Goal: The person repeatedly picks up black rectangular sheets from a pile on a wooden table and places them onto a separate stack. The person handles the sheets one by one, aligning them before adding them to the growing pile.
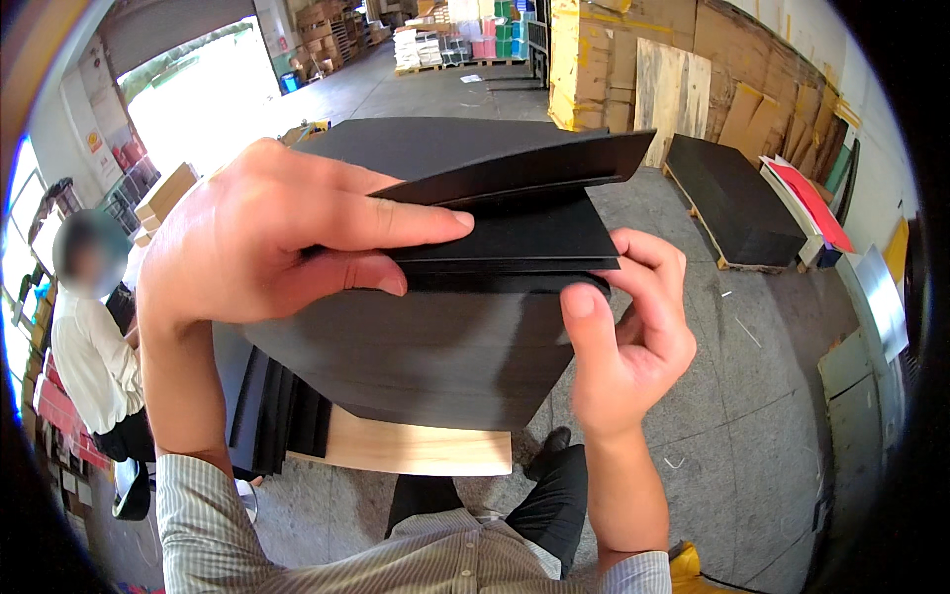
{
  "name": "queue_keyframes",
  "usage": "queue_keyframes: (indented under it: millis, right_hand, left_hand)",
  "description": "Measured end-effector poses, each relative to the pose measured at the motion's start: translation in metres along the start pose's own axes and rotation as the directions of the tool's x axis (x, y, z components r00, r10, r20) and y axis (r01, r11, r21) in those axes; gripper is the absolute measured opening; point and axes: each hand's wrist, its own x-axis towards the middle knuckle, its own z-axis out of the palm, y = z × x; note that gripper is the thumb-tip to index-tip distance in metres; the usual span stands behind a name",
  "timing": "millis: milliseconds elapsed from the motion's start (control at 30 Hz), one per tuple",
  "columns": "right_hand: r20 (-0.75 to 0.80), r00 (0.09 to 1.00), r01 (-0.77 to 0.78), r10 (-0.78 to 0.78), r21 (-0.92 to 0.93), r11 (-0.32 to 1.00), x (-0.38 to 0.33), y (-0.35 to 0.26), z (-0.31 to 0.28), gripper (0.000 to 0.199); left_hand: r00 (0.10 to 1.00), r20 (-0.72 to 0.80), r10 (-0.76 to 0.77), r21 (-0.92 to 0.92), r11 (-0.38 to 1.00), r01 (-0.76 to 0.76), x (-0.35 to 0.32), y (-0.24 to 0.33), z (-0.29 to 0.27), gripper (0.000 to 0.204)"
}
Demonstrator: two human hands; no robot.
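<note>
A tall stack of black card sheets (426, 337) stands right in front of me. My left hand (267, 223) reaches over its near left side, with a few black card sheets (524, 238) pinched between the thumb below and a stretched finger on top. Above that finger a folded black card piece (534, 168) slants up to the right; its left end is hidden behind the hand. My right hand (633, 337) is curled at the right corner of the pinched sheets, thumb just under their edge and fingers behind. The corner appears to lie between its fingertips.
Under the stack is a pale wooden board (416, 443), with more black sheets (272, 406) at its left. Another black stack (732, 198) sits on a pallet at the right. A person (99, 346) in a white shirt is at the left. Cardboard (683, 59) leans along the back right.
</note>
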Motion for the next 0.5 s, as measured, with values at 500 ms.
queue_keyframes:
  millis: [500]
  right_hand:
    - [-0.008, 0.967, -0.251, 0.255, 0.133, 0.959, -0.011, -0.008, 0.004, 0.022]
  left_hand:
    - [0.994, -0.081, 0.078, -0.114, 0.990, -0.087, -0.006, -0.013, 0.006, 0.047]
